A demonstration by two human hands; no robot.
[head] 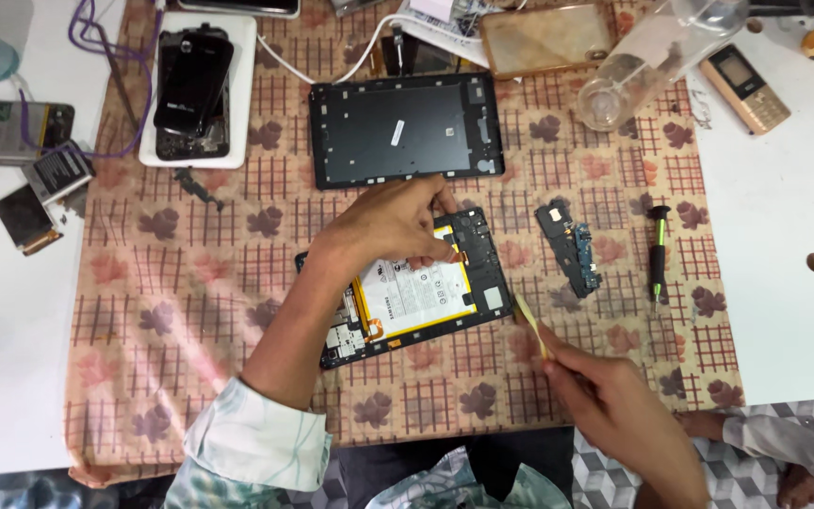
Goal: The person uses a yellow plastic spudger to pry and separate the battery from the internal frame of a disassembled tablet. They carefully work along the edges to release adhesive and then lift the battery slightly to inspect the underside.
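An opened tablet (482, 273) lies on the patterned cloth, its white battery (407, 297) with yellow edging exposed. My left hand (393, 221) rests on the tablet's upper part, fingertips pressing near an orange flex cable (452, 253). My right hand (605, 401) is at the lower right, pinching a thin yellow pry tool (530, 323) whose tip points toward the tablet's right edge. The tool's tip stands just off the frame, not touching it as far as I can tell.
A black tablet back panel (405, 127) lies behind. A small circuit board (572, 247) and green-handled screwdriver (658, 250) lie to the right. A white tray with a broken phone (190, 90), a clear bottle (643, 61), a keypad phone (746, 87) and loose batteries (54, 170) surround the cloth.
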